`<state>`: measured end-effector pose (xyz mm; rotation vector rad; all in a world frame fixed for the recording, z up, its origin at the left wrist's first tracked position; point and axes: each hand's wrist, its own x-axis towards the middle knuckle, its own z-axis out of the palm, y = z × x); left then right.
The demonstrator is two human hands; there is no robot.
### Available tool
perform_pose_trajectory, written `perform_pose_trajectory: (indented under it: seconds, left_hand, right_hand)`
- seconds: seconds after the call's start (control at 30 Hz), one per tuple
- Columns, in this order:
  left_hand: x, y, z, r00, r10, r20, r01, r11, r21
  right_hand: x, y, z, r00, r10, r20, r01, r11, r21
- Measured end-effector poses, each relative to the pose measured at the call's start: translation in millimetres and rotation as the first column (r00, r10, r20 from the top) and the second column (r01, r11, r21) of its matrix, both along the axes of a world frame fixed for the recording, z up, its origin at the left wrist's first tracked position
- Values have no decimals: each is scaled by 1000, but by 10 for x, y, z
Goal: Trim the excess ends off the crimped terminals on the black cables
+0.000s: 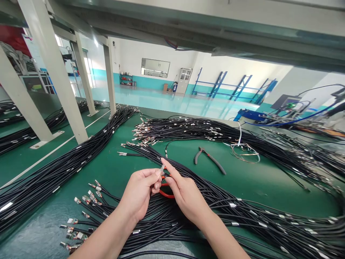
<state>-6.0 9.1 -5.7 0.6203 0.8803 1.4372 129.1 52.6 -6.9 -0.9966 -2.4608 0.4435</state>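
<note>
**Both hands pinch one wire terminal above the cable bundle**

The left hand (140, 192) and the right hand (185, 196) meet over the green tabletop (115, 169), fingertips closed together on a small metal terminal (162, 168) at the end of a black wire. The left thumb and forefinger grip from one side; the right forefinger lies along the top, with the thumb under it. Just below the terminal, between the two hands, a red-handled tool (165, 192) shows; which hand carries it cannot be told.

Judged from this grip, the work goes best with the terminal kept at the fingertips, the wire held steady close behind it, and the small piece turned up so its face can be seen.

Directly beneath the hands runs a thick bundle of black wires (242, 212), so a dropped terminal would be lost among many alike. Toward the person's left of the terminal lie loose crimped ends (88, 198), near the left forearm. Beyond the terminal, to its right, grey-handled pliers (208, 158) rest on bare green, the widest free patch. Further left stand white frame legs (61, 86), well apart from the hands.
</note>
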Motion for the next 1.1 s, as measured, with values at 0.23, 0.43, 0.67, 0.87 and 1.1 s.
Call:
perform_pose_trajectory:
  seconds: [0.23, 0.43, 0.67, 0.87, 1.1]
  left_hand:
    - [2, 9, 17, 1000, -4, 7, 4, 1000, -9]
    - [2, 9, 19, 1000, -12, 15, 12, 1000, -5]
    - [-1, 3, 11, 1000, -18, 8, 18, 1000, 4]
    - [-9, 6, 17, 999, -33, -10, 33, 999, 10]
    - [-6, 8, 12, 999, -33, 1, 33, 999, -13]
  right_hand:
    - [14, 20, -11, 1000, 4, -10, -5, 999, -32]
    - [18, 26, 17, 1000, 18, -5, -18, 998, -52]
    - [17, 18, 32, 999, 29, 14, -29, 999, -38]
    - [24, 23, 17, 999, 43, -26, -45, 995, -91]
    - [51, 52, 13, 999, 26, -45, -29, 997, -71]
